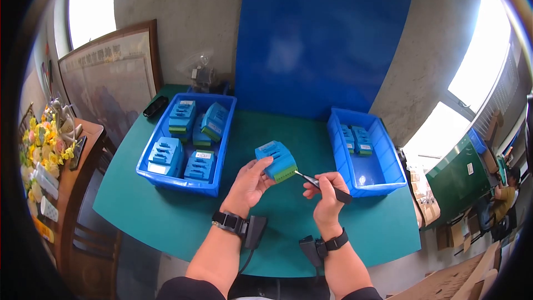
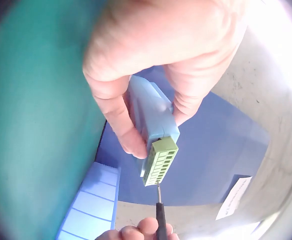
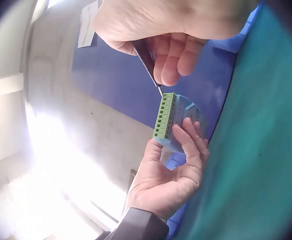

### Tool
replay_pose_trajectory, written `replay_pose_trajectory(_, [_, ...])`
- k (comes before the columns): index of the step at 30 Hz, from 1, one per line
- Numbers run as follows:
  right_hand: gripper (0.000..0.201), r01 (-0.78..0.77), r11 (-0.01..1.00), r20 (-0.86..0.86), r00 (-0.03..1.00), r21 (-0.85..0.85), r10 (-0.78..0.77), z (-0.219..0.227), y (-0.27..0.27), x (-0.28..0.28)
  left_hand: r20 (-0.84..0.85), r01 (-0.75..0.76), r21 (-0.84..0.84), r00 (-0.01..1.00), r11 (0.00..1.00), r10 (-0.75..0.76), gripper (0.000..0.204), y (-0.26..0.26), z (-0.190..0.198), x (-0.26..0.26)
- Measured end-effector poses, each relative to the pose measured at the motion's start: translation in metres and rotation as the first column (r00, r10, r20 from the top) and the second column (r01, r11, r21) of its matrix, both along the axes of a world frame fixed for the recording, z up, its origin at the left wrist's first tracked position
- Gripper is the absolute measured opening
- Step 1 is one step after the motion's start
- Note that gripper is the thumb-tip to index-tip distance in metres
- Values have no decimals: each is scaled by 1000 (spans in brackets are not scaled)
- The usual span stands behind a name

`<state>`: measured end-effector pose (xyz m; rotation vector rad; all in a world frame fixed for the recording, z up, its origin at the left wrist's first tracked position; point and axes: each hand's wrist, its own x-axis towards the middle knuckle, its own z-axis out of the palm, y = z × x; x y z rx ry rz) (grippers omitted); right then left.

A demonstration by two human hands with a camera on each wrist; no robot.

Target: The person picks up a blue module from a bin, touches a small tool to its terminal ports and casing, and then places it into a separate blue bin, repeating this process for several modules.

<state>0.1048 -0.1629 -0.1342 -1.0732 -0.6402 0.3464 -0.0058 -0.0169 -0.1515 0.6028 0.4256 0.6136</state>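
Observation:
In the head view my left hand point(image 1: 248, 188) grips a blue plastic module point(image 1: 281, 159) above the green table, thumb on one face and fingers on the other. A green terminal block point(image 2: 161, 161) with a row of square openings runs along the module's edge. My right hand point(image 1: 328, 193) pinches a slim screwdriver point(image 1: 308, 178) with a black handle and a thin metal shaft. Its tip meets the end of the terminal block, as both wrist views show. In the right wrist view, my curled right fingers point(image 3: 171, 59) surround the handle.
A blue bin point(image 1: 217, 175) on the left holds several similar modules point(image 1: 165, 155). Another blue bin point(image 1: 377, 188) on the right has two modules point(image 1: 362, 140) at its far end. A black case point(image 1: 155, 106) lies beside the left bin on the green table point(image 1: 133, 203). A blue panel point(image 1: 327, 39) stands behind.

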Motion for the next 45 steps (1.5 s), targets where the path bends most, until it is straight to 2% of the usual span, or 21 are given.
replay_pose_trajectory(1, [10, 1, 1000, -7, 1000, -2, -1, 0, 0, 1, 12, 4, 3, 1000, 1000, -4, 41, 1, 1, 0])
replay_pose_trajectory(4, [9, 87, 971, -39, 996, 221, -81, -4, 2, 4, 49, 23, 58, 998, 998, -26, 50, -6, 12, -2])
replay_pose_trajectory(5, [11, 80, 972, -45, 996, 219, -72, -4, 0, 6, 27, 30, 136, 999, 990, -34, 62, -7, 12, -2])
replay_pose_trajectory(8, [17, 185, 980, 33, 982, 67, -188, 1, 14, 1, 3, 74, 274, 997, 959, -78, 67, -11, 11, 0])
replay_pose_trajectory(10, [28, 98, 994, 111, 989, 44, -102, -12, 19, 5, -10, 150, 320, 988, 935, -155, 71, -16, 16, -1])
replay_pose_trajectory(12, [31, 132, 981, 305, 949, -141, -84, -14, 16, 10, -18, 200, 376, 978, 905, -208, 74, -18, 15, 1])
replay_pose_trajectory(14, [34, 110, 973, 323, 945, -205, -39, -8, 13, 9, -16, 220, 436, 972, 873, -236, 75, -19, 8, 4])
replay_pose_trajectory(17, [33, 139, 977, 278, 956, -162, -90, -16, 16, 12, -108, 238, 404, 971, 883, -212, 76, -25, 15, 3])
replay_pose_trajectory(20, [33, 209, 977, 218, 957, -52, -193, -16, 15, 14, -286, 286, 405, 942, 869, -176, 78, -27, 17, 5])
replay_pose_trajectory(21, [33, 212, 976, 195, 960, -47, -199, -9, 13, 11, -245, 328, 386, 938, 863, -247, 79, -27, 17, 5])
replay_pose_trajectory(26, [32, 326, 944, 435, 858, -50, -273, -6, 10, 5, 12, 470, 322, 866, 822, -500, 93, -26, 10, 4])
replay_pose_trajectory(29, [29, 386, 922, 547, 771, 7, -327, -4, 8, -1, -41, 621, 88, 784, 779, -620, 106, -20, 7, 2])
replay_pose_trajectory(32, [27, 318, 948, 641, 728, 0, -244, -3, 9, -1, -42, 576, 232, 811, 784, -583, 108, -28, 21, 4])
replay_pose_trajectory(33, [28, 286, 955, 635, 753, -78, -174, 0, 6, -3, 40, 552, 186, 822, 813, -568, 100, -25, 16, 7])
replay_pose_trajectory(35, [28, 292, 956, 725, 663, -23, -186, -5, 12, 5, 197, 510, 75, 835, 857, -514, 84, -17, 2, 12])
replay_pose_trajectory(36, [28, 295, 956, 766, 614, 4, -192, -7, 15, 7, 195, 421, 51, 885, 906, -423, 74, -15, 2, 10])
replay_pose_trajectory(38, [29, 216, 976, 624, 766, -21, -156, -5, 10, 2, 189, 238, 4, 953, 971, -235, 55, -17, 9, 9])
replay_pose_trajectory(39, [30, 164, 986, 544, 827, 3, -139, -3, 10, 1, 272, 169, -31, 950, 985, -154, 44, -18, 9, 8])
replay_pose_trajectory(42, [36, -8, 999, 299, 954, 42, -5, 0, 4, 1, 225, 42, 12, 973, 999, -44, 48, -17, 8, 8])
replay_pose_trajectory(44, [35, -172, 980, 154, 976, 98, 156, -5, 1, 4, 227, 34, -3, 973, 999, -33, 52, -16, 7, 7])
replay_pose_trajectory(45, [32, -167, 981, 84, 984, 95, 159, -1, 1, -1, 225, 16, 6, 974, 1000, -17, 53, -16, 6, 8])
